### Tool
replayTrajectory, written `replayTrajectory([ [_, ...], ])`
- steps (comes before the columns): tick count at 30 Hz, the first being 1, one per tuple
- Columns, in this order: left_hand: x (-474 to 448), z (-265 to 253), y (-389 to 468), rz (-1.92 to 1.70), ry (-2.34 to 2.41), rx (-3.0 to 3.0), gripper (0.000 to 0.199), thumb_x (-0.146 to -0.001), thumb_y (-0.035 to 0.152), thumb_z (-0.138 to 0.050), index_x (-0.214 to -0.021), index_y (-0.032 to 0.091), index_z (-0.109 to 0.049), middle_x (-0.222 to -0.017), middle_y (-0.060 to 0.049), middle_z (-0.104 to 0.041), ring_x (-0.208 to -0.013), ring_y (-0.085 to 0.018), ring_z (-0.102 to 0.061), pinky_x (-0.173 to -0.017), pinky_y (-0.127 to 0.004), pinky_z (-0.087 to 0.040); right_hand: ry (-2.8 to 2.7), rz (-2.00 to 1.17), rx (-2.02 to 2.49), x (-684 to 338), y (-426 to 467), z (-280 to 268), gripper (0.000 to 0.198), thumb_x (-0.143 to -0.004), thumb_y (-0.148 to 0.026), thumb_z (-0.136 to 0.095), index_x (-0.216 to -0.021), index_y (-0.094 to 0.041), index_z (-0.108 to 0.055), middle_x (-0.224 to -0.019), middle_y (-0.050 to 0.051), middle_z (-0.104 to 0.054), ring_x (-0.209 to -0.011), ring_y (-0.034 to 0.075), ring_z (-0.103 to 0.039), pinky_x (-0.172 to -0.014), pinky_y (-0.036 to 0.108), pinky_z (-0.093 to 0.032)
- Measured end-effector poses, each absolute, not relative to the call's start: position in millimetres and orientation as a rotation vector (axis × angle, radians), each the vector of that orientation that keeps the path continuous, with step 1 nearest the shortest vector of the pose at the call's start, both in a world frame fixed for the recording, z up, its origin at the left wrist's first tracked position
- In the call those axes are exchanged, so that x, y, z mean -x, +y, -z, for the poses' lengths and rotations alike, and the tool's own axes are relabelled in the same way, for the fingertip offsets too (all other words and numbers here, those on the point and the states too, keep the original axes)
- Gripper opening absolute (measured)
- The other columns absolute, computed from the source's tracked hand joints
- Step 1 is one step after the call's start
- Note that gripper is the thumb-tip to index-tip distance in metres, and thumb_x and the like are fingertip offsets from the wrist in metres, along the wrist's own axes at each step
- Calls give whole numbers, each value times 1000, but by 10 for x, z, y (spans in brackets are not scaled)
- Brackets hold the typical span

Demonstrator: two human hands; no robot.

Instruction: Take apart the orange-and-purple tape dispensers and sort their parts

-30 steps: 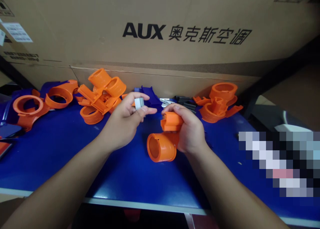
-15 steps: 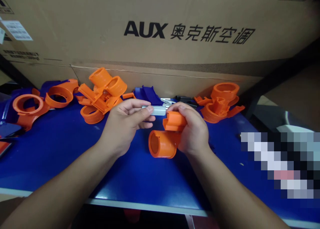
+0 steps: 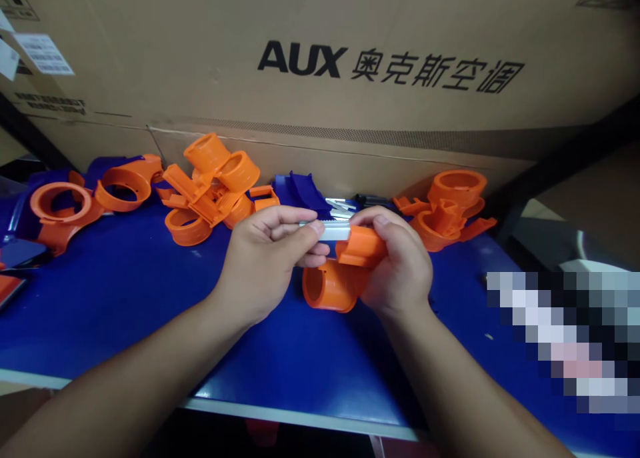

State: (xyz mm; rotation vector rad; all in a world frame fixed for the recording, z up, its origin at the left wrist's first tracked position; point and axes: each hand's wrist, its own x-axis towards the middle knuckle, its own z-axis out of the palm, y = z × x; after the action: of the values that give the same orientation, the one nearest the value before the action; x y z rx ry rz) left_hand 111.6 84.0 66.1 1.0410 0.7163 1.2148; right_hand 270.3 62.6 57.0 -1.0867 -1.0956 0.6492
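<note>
One carton [image 3: 310,101] behind handheld orange holder [image 3: 346,285]

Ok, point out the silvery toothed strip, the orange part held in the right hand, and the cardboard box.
Silvery toothed strip [image 3: 335,231]: head view, on its flat face below the teeth.
Orange part [image 3: 343,286]: head view, on its ring's outer wall.
Cardboard box [image 3: 300,101]: head view, on its front face.

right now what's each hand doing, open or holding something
Left hand: closed, pinching the toothed metal strip between thumb and fingers.
Right hand: closed around the orange plastic piece.
</note>
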Motion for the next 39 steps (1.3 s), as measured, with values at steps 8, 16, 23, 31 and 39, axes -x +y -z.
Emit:
replayTrajectory([
  [8,-1081,-682,828,-1265,725,-1252,19,-83,29,-80,-97,17,-75,-72,0,-75,-64,-15,-76,-61,-21,-65,-1104,-566,1090,-2714,648,-519,27,-89,-31,-51,-71,-25,-70,-77,3,-65,-77,22,-56,-72,34,-44],
  [16,-1060,-709,831,-1248,722,-1359,16,-87,26,-74,-97,15,-76,-71,-1,-75,-64,-14,-76,-62,-20,-65,-1109,-552,1043,-2713,673,-498,27,-89,-30,-52,-70,-24,-70,-73,2,-65,-71,20,-55,-67,33,-44],
  [23,-1052,-708,834,-1227,725,-1426,21,-83,23,-77,-102,16,-79,-74,-2,-77,-66,-14,-76,-65,-22,-66,-1032,-595,1001,-2731,705,-462,25,-87,-30,-53,-71,-23,-70,-74,2,-63,-72,20,-54,-67,32,-42],
  [31,-913,-787,944,-1088,747,-1580,24,-81,25,-78,-103,17,-79,-72,-2,-75,-56,-12,-70,-57,-22,-62,-1097,-499,1024,-2719,677,-477,27,-88,-29,-51,-67,-23,-66,-70,2,-59,-68,19,-50,-63,32,-39],
  [39,-873,-860,955,-1039,756,-1590,20,-78,20,-80,-98,16,-80,-64,-1,-73,-53,-12,-69,-55,-22,-61,-1166,-508,1022,-2709,642,-476,29,-89,-29,-49,-61,-25,-57,-64,3,-53,-63,21,-46,-59,36,-35],
])
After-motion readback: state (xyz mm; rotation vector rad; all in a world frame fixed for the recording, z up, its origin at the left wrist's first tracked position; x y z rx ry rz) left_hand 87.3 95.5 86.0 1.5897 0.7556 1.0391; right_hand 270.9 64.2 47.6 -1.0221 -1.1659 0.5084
